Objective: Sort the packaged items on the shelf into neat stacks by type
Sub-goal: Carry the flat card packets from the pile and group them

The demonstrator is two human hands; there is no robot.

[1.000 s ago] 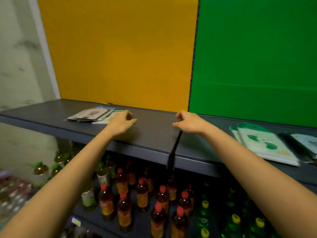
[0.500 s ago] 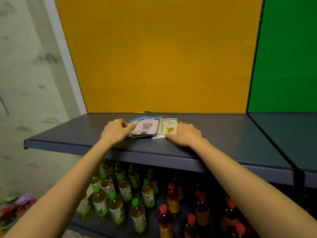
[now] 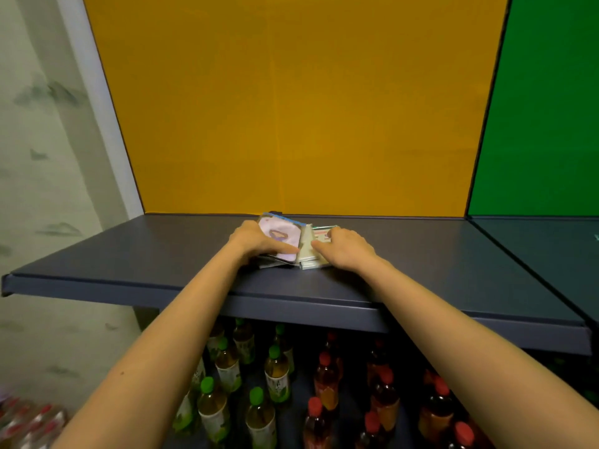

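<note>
Backed by a yellow panel [image 3: 291, 108], with a green panel [image 3: 544, 108] to the right and a pale mottled wall [image 3: 48, 157] to the left: a dark grey shelf [image 3: 421, 270], seen from in front and above.

Near the back of it, about the middle, two small piles of flat packets lying side by side and touching. On the left, pink packets [image 3: 282, 236], the top one printed with a purple-and-brown figure, a blue edge showing at the far side; no lettering legible. On the right, white packets [image 3: 308, 251], with a line of reddish print towards the far end, too blurred to read.

Left hand [image 3: 256, 243] gripping the pink pile from its left side, thumb laid across the near part of the top packet, fingers hidden beneath. Right hand [image 3: 348, 249] closed over the white pile, fingers bent down onto its top, thumb along its left edge.

Below the shelf, on a lower level, rows of upright bottles: green-capped bottles [image 3: 256, 413] to the left, red-capped bottles [image 3: 324, 380] to the right, labels unreadable.
</note>
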